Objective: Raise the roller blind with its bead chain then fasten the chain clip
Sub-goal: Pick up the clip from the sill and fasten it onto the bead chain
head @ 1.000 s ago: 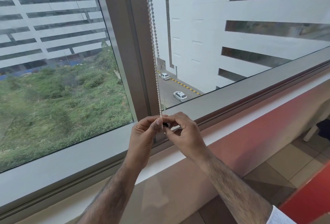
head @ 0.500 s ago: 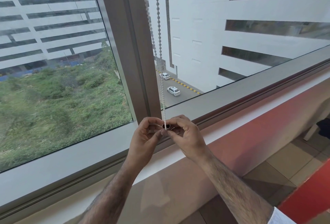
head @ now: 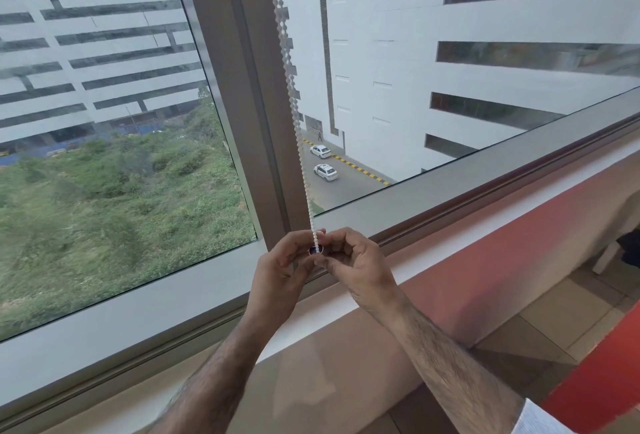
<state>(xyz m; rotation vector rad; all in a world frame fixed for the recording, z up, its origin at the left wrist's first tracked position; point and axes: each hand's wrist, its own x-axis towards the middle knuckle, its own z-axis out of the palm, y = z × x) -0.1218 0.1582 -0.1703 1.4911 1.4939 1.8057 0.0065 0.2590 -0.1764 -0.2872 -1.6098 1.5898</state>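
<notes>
Down at the foot of the window mullion [head: 249, 87], the fingertips [head: 306, 235] of both hands are meeting around a small dark chain clip [head: 317, 250]. Thumb and forefinger of each are curling in and pinching it from either side. The left hand [head: 277, 271] is closing on it from the left and the right hand [head: 358, 262] from the right, their other fingers folding loosely behind.

The white bead chain [head: 294, 104] is running taut from the top of the view down beside the mullion and ending at the clip, between the fingertips. The roller blind is lying out of view above. Both panes are showing bare, so the raising is probably done and the fastening is the step in hand.

The clip is mostly hiding under the fingers, so the beads could be seating only halfway and popping free on release. A pinch slipping under that tension would be letting the chain spring away and the blind creep back down.
</notes>
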